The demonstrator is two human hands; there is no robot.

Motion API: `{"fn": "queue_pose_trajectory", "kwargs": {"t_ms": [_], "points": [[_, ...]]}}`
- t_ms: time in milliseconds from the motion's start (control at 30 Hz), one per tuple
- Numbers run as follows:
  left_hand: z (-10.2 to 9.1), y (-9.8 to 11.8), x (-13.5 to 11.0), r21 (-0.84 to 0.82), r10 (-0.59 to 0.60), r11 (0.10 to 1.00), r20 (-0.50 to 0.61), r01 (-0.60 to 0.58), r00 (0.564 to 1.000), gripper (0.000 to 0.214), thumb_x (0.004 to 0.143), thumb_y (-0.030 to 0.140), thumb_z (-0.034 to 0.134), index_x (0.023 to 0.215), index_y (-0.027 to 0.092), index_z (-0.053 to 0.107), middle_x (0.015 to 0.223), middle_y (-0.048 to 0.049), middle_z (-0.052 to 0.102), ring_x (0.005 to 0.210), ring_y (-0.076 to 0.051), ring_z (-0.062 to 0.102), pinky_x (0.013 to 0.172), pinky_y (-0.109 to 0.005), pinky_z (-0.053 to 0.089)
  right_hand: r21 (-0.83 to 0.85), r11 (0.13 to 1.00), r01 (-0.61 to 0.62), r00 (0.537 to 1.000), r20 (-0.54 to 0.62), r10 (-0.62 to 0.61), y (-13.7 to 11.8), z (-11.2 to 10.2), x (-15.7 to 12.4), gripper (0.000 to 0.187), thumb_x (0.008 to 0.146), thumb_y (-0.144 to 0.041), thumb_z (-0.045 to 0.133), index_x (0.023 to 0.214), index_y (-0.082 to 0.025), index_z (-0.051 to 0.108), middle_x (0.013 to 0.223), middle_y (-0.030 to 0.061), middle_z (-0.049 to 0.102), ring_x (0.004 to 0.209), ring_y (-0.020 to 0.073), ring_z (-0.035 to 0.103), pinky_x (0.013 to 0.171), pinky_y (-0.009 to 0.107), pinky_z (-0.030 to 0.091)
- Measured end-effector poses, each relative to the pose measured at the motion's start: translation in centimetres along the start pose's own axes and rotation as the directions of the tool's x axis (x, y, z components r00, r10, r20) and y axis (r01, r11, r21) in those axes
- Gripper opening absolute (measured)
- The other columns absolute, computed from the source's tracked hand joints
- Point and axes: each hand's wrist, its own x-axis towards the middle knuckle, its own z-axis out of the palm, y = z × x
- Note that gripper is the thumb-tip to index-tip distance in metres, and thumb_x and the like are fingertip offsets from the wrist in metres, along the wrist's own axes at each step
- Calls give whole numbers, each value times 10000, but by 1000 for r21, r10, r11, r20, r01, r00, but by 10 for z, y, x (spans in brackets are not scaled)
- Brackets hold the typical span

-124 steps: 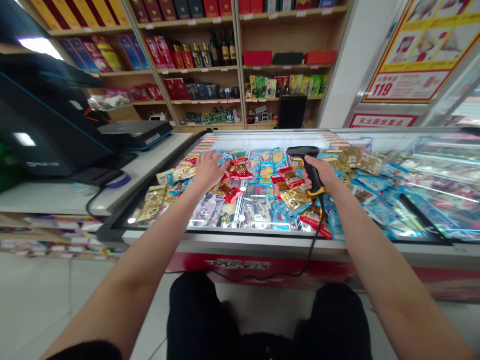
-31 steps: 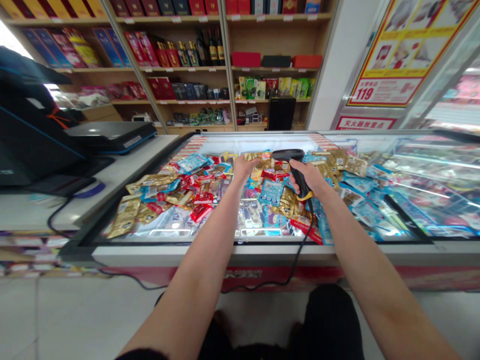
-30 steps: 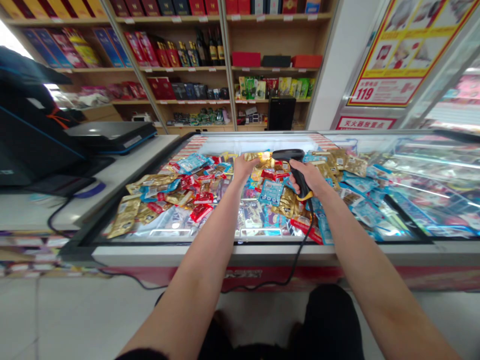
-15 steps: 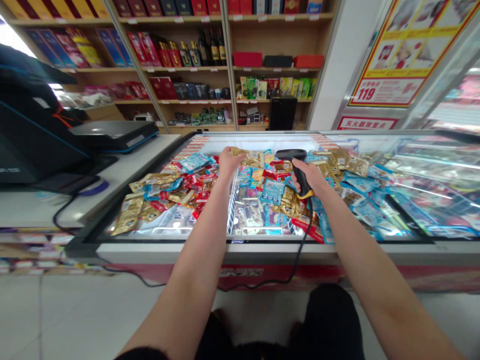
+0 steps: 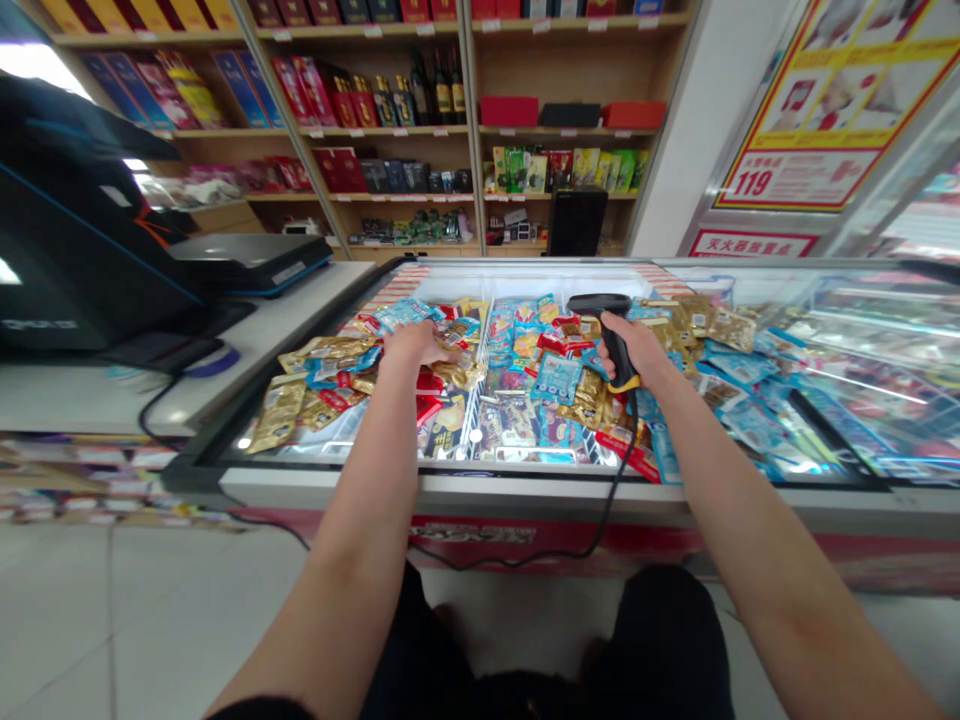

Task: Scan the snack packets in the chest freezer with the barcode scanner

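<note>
Display freezer [image 5: 300, 486] before stocked shelves [image 5: 577, 55]: right hand [image 5: 643, 350] — fingers wrapped round a barcode scanner [image 5: 616, 350], held above scattered packets [image 5: 559, 378]; left hand [image 5: 409, 345] — at a gold packet [image 5: 463, 374], fingertips mostly hidden, spread and hold indeterminable.

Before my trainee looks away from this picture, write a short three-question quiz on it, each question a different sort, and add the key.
1. True or false: the right grip is wrapped around the handle of a black scanner, and a dark cord runs from its lower end.

2. Multiple choice: which of these is nearest to the left grip?
a) the bottles
b) the packets
c) the floor tiles

3. Fill in the blank: the wall sign shows the large red number ___.

Key:
1. True
2. b
3. 119
</note>
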Motion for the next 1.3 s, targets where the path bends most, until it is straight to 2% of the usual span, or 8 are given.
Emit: {"fn": "queue_pose_trajectory", "kwargs": {"t_ms": [133, 233, 333, 567, 700, 867, 1133, 1300], "points": [[-2, 13, -8, 182, 8, 983, -18, -5, 1000, 833, 496, 716, 788, 1139, 200, 668, 1294, -224, 607, 1276, -458, 463, 1042, -594, 347, 3, 1000, -3, 1000, -16, 3, 0, 0, 1, 301, 888, -456, 641, 794, -185, 549, 498, -18, 576, 320, 120, 495, 281, 230, 427], [-1, 34, -11, 125, 28, 992, -106, -15, 994, 740, 607, 698, 741, 1148, 198, 668, 1286, -216, 614, 1258, -436, 491, 1038, -557, 362, -2, 1000, -3, 999, -33, 3, -2, 1, 0, 288, 903, -428, 622, 768, -186, 545, 491, -16, 575, 311, 121, 493, 276, 231, 424], [7, 65, -10, 16, 66, 998, -97, -65, 993, 589, 704, 637, 703, 1083, 186, 697, 1179, -198, 673, 1176, -405, 570, 1035, -521, 372, -1, 1000, -9, 998, -68, 9, -4, 2, -1, 287, 911, -409, 611, 745, -187, 537, 482, -17, 570, 311, 120, 497, 275, 229, 424], [57, 147, -15, -108, 179, 978, -17, -180, 984, 518, 801, 608, 626, 1003, 142, 732, 1090, -220, 709, 1126, -388, 603, 1022, -498, 377, 12, 1000, -29, 991, -130, 30, -5, -1, 2, 308, 883, -456, 653, 767, -192, 545, 477, -22, 571, 312, 120, 498, 287, 225, 419], [88, 176, -21, -157, 172, 972, -31, -175, 985, 688, 810, 704, 545, 1066, 90, 724, 1219, -278, 645, 1235, -429, 522, 1050, -518, 346, 23, 1000, -18, 991, -134, 21, -4, -1, 3, 325, 866, -482, 675, 782, -195, 547, 472, -27, 568, 305, 118, 492, 293, 226, 421], [103, 193, -20, -216, 182, 959, -25, -183, 983, 635, 768, 665, 631, 1063, 111, 726, 1277, -264, 619, 1279, -428, 492, 1056, -511, 346, 35, 999, -23, 987, -156, 28, -4, 0, 4, 292, 910, -441, 619, 769, -194, 554, 465, -22, 565, 305, 123, 490, 290, 235, 425], [97, 201, -13, -236, 205, 959, 198, -156, 958, 445, 732, 490, 719, 1022, 152, 731, 1155, -224, 695, 1196, -404, 588, 990, -496, 412, 46, 999, -15, 985, -169, 22, -6, 0, 3, 320, 881, -459, 660, 734, -199, 545, 469, -15, 574, 319, 126, 491, 280, 243, 428], [99, 205, -23, -155, 278, 952, 73, -264, 958, 619, 794, 602, 620, 1209, 144, 665, 1260, -220, 654, 1244, -393, 554, 1050, -494, 376, 42, 999, -16, 985, -173, 23, -6, 0, 3, 329, 890, -465, 655, 739, -193, 550, 459, -18, 568, 309, 121, 492, 286, 230, 425]]}}
